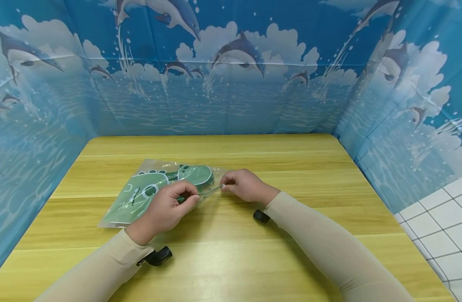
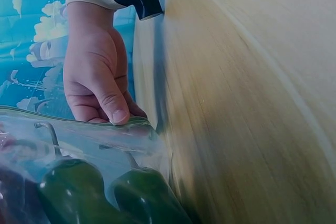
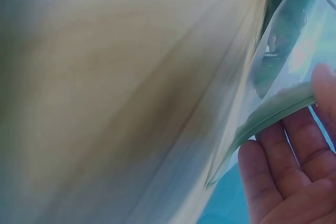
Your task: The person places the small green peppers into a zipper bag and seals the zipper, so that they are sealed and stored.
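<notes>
A clear zip bag (image 1: 134, 200) with a green cartoon print lies tilted across the left-centre of the table. My left hand (image 1: 169, 208) pinches the bag's edge between thumb and fingers. At the bag's right corner, my right hand (image 1: 247, 186) pinches the other end of the same edge. Between the hands runs the greenish zip strip (image 3: 278, 109), bowed in the right wrist view. Inside the bag, glossy green stemmed things (image 2: 73, 188), rounded like pears or peppers, show in the left wrist view. Their exact kind is unclear, and a darker item beside them is cut off.
The wooden tabletop (image 1: 291, 159) spreads around the bag. Blue dolphin-print curtains (image 1: 227, 105) rise behind and at both sides. White tiles (image 1: 438, 218) show past the right edge. A small black camera (image 1: 159, 256) hangs at the left wrist, another black camera (image 1: 261, 216) at the right.
</notes>
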